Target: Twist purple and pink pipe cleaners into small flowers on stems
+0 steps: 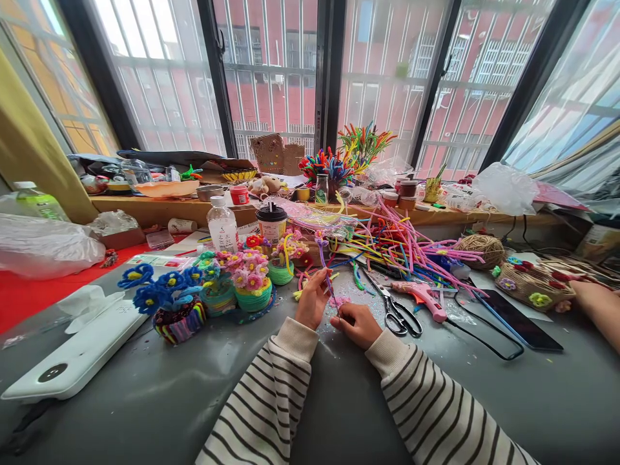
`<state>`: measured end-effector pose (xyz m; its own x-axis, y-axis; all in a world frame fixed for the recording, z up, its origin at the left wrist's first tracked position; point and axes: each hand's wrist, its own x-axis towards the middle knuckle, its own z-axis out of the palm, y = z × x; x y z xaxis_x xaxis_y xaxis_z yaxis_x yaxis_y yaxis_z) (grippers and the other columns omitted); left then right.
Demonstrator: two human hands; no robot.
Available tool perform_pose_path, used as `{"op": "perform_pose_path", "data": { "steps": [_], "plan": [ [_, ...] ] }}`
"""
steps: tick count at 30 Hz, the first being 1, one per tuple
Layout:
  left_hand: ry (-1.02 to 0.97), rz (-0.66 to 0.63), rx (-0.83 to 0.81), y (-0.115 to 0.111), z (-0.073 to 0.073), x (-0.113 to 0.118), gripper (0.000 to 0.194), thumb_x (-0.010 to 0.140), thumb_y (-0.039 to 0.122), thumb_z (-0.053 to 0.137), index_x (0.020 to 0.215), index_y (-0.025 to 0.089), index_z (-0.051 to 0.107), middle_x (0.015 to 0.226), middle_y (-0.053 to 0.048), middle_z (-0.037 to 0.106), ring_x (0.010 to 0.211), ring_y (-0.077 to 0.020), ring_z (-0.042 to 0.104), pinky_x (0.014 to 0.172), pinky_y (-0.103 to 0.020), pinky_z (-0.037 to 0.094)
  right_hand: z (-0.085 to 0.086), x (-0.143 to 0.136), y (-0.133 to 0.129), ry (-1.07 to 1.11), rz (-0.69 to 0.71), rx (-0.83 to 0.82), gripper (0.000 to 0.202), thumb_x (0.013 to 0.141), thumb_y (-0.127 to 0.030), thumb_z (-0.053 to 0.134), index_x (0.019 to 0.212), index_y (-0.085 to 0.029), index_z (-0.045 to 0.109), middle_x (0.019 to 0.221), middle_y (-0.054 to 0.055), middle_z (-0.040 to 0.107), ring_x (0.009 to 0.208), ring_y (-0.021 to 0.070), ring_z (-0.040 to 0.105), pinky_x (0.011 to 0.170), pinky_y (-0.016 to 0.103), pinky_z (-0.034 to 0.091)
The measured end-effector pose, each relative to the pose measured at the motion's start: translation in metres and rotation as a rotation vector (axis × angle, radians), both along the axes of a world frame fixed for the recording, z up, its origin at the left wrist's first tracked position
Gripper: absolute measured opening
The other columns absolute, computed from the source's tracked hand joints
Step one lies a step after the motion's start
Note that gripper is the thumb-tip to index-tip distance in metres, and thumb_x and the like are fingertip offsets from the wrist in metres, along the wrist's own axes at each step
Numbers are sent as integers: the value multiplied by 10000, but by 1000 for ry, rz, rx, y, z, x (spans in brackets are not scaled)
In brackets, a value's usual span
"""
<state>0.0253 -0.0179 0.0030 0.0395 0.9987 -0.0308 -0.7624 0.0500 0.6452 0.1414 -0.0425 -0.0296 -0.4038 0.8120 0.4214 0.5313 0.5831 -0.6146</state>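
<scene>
A purple pipe cleaner flower (321,240) stands upright between my hands, its thin stem running down from the small bloom. My left hand (311,302) is closed around the stem partway down. At the stem's lower end, the fingers of my right hand (359,323) are pinched together on it. Just behind my right hand lies a bit of pink fuzzy material (340,301). Black-handled scissors (400,318) and a pink glue gun (422,298) with a black cord rest to the right of my hands.
Pots of pipe cleaner flowers (252,290) stand left, beside a white device (72,355). Behind are a bottle (222,226), a lidded cup (272,223) and loose pipe cleaners (402,236). On the right, another person's hand (593,300) touches a flowered basket (527,287) near a phone (520,320).
</scene>
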Motion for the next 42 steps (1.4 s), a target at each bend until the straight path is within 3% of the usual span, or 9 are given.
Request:
{"op": "perform_pose_path", "data": {
  "steps": [4,11,18,28,36,42],
  "plan": [
    [45,-73,-17,-1,-1,1,93,590,217,614,663,163,598,699,17,572,576,-48,467,556,-194,345,0,-1,0,-32,4,4,505,682,-597,356,448,-151,391,443,-27,377,436,66,321,425,198,229],
    [86,-85,-30,-1,-1,1,113,578,220,623,677,172,602,733,8,575,599,-56,471,564,-193,345,-3,-1,2,-28,-8,51,501,696,-583,358,434,-156,372,437,-27,370,437,66,311,439,203,236],
    [87,-43,-10,0,-3,1,131,578,244,629,689,179,607,722,22,566,596,-43,473,571,-184,348,-4,-1,3,-39,-39,96,515,724,-558,342,406,-155,382,427,-13,398,426,67,327,442,208,255],
    [-2,63,-14,1,0,0,116,577,221,624,671,164,587,682,26,558,577,-45,476,549,-185,349,-1,0,1,31,-31,38,489,714,-524,396,395,-153,400,414,-5,442,415,66,356,438,200,277],
    [57,-74,1,1,-3,1,110,581,226,628,668,163,603,714,15,575,581,-42,474,561,-190,353,0,0,0,0,-42,3,483,676,-580,391,442,-157,383,435,-26,379,433,67,324,424,202,231],
    [92,-84,-4,2,-5,1,109,578,219,628,673,168,611,739,8,585,584,-45,475,566,-192,351,-1,-1,1,-4,-52,30,493,677,-592,375,443,-158,383,429,-27,381,425,67,318,421,201,230]
  ]
}}
